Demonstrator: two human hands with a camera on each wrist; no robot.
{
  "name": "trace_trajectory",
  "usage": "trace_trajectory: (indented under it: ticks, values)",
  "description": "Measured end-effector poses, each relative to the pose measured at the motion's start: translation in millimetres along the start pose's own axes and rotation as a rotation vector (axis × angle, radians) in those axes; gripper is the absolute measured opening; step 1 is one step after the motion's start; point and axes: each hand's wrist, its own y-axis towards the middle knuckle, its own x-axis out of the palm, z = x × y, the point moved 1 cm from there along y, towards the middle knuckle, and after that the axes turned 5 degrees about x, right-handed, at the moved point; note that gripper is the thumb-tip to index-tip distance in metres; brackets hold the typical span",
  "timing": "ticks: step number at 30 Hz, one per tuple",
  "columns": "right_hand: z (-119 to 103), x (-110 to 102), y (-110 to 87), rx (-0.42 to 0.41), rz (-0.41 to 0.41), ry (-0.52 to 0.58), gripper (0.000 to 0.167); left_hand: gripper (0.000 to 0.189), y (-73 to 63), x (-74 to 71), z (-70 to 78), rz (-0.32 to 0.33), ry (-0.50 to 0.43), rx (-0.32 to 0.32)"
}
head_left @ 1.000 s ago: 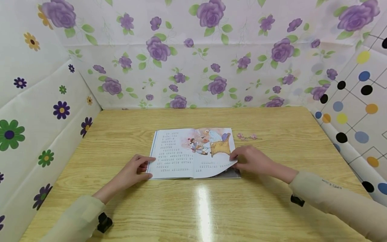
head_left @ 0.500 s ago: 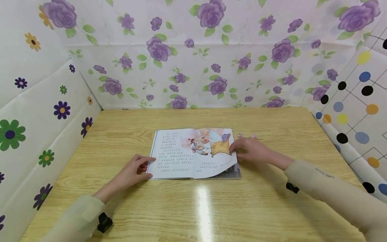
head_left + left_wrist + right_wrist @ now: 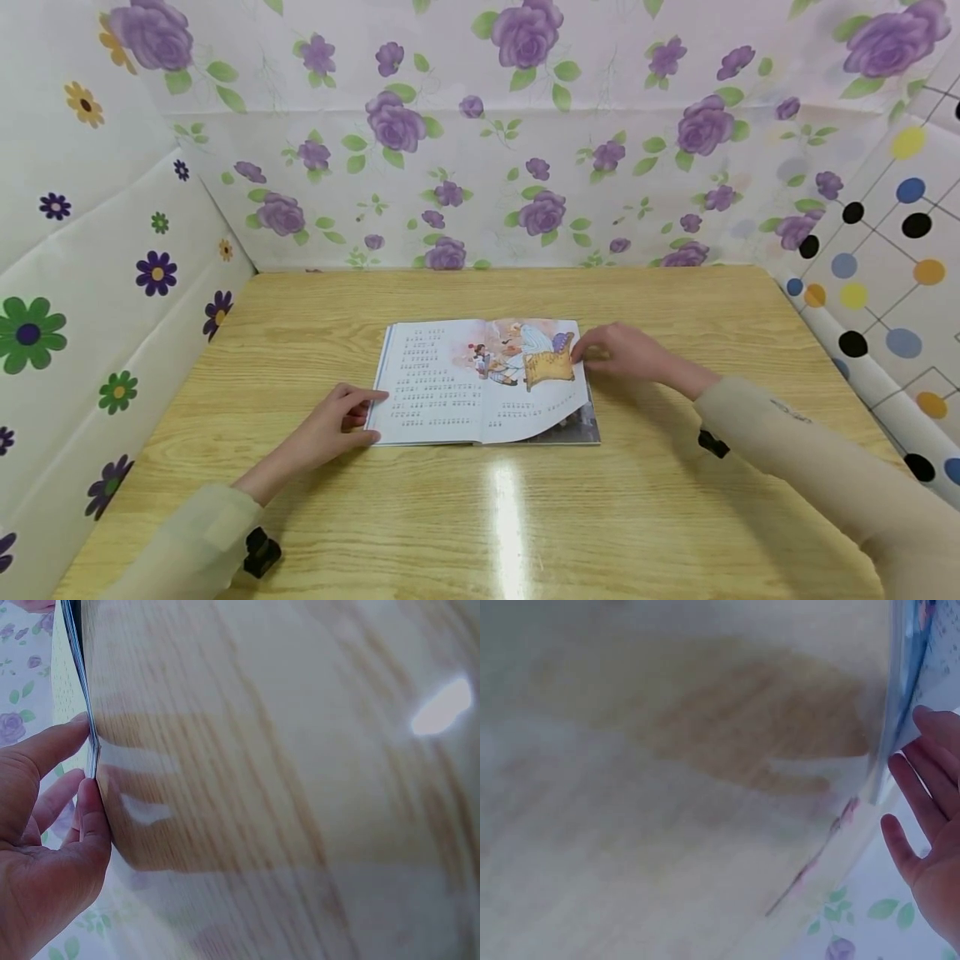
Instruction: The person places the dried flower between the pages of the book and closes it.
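Observation:
An open picture book [image 3: 438, 367] lies on the wooden table [image 3: 405, 517], text on its left page and a coloured drawing on the right. My left hand [image 3: 326, 429] rests at the book's left edge, index finger on the page and thumb by the near corner. On the other side, my right hand [image 3: 630, 354] touches the right page [image 3: 525, 404] partway up its outer edge, its fingertips [image 3: 924, 714] at the paper. That page's near corner is raised in a curl, baring a dark picture page [image 3: 573, 431] underneath.
A thin pink flower sprig [image 3: 821, 859] lies on the table just beyond the book's right side; my hand covers it in the head view. Flower-printed sheeting [image 3: 480, 192] hangs behind the table, with patterned sheets left and right.
My right hand has moved away from me along the page's outer edge, from its near corner to partway up, now covering the sprig. The left hand has stayed still.

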Motion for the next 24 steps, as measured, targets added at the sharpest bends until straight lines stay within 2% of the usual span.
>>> trace_trajectory:
  ticks: [4,8,13,24]
  values:
    - [2.6,-6.5,7.3,0.01,0.004,0.007,0.014,0.053,-0.4,0.5,-1.8,-0.006,0.003,-0.01]
    - [3.8,-15.9,13.4,0.003,0.056,0.033,0.013,0.053,-0.5,0.9,-3.2,-0.012,0.003,-0.019]
    - [2.5,-28.5,20.8,-0.062,0.127,0.042,0.014,0.053,-0.2,0.4,-3.1,-0.011,0.005,-0.02]
    - [-19.9,-54.1,43.9,-0.177,0.188,0.001,0.012,0.053,0.0,1.3,-3.9,-0.014,-0.002,-0.014]
